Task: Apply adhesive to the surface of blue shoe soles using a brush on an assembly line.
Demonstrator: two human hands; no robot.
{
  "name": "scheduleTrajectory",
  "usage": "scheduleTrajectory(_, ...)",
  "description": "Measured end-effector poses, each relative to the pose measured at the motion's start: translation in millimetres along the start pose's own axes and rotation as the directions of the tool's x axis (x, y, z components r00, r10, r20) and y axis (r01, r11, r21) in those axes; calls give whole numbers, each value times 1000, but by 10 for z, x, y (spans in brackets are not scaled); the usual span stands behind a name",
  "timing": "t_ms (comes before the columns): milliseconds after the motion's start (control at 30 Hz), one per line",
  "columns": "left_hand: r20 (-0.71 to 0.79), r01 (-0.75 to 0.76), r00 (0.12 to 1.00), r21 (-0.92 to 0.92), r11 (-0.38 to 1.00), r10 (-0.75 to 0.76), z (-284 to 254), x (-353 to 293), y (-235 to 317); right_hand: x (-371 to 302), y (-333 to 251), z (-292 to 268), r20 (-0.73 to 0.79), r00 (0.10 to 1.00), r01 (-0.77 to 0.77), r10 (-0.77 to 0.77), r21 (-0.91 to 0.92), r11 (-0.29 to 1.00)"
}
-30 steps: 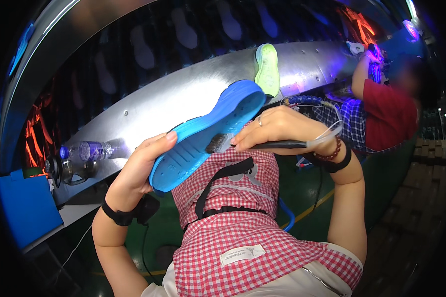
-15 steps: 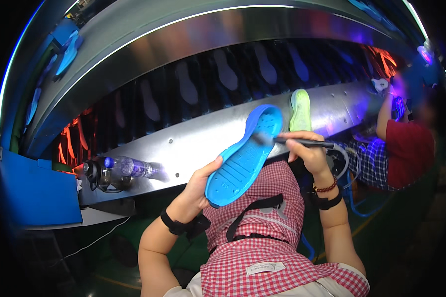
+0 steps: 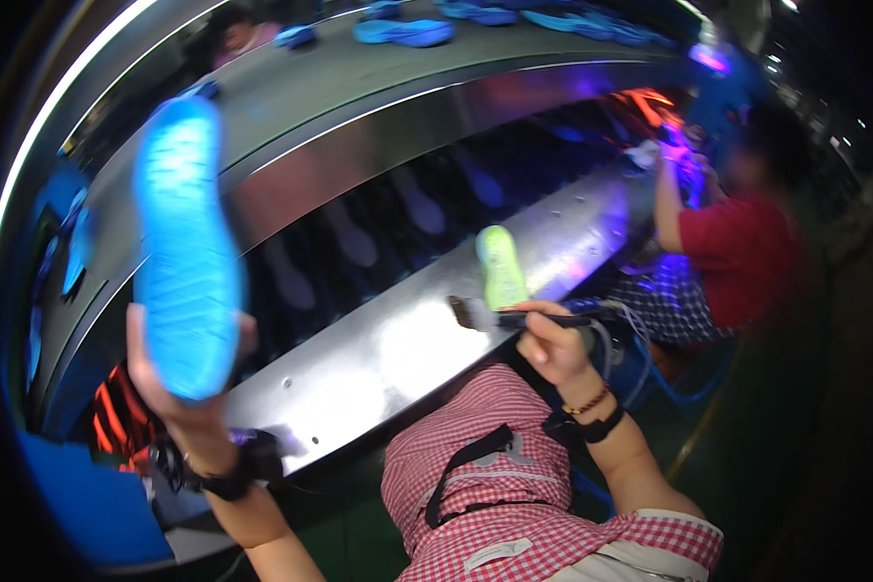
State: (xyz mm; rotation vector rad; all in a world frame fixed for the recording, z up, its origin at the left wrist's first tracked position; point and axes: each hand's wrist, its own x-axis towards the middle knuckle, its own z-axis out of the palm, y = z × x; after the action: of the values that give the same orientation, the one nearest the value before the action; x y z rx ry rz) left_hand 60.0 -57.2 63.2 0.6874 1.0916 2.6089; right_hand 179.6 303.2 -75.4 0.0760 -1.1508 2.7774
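My left hand (image 3: 179, 412) grips a blue shoe sole (image 3: 186, 252) by its lower end and holds it raised at the left, in front of the conveyor. The sole's patterned underside faces me, a little blurred by motion. At the right, my right hand (image 3: 555, 349) is closed round the dark handle of a brush (image 3: 470, 313), whose bristles point left above the metal ledge (image 3: 378, 339). A yellow-green sole-shaped piece (image 3: 501, 267) lies on that ledge, just beyond the brush.
Above the ledge, a grey conveyor (image 3: 359, 87) carries several blue soles (image 3: 403, 32). Dark slots with glowing red heaters (image 3: 116, 417) run beneath it. A co-worker in a red top (image 3: 737, 252) sits at the right. A hose (image 3: 640, 359) hangs by my right hand.
My left hand has lifted the sole up and left, turning its underside toward me. The brush has come away from the sole. The view has swung, shifting the ledge and co-worker leftward.
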Motion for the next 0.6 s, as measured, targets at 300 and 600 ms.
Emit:
scheduleTrajectory(300, -324, -142, 945, -305, 942, 38, 678, 1823, -883, 169, 151, -519, -332, 943, 5, -26, -66, 998)
scheduleTrajectory(600, 271, 444, 892, -379, 812, -362, 2906, 1761, -2969, 140, 104, -494, -430, 890, 161, -153, -17, 987)
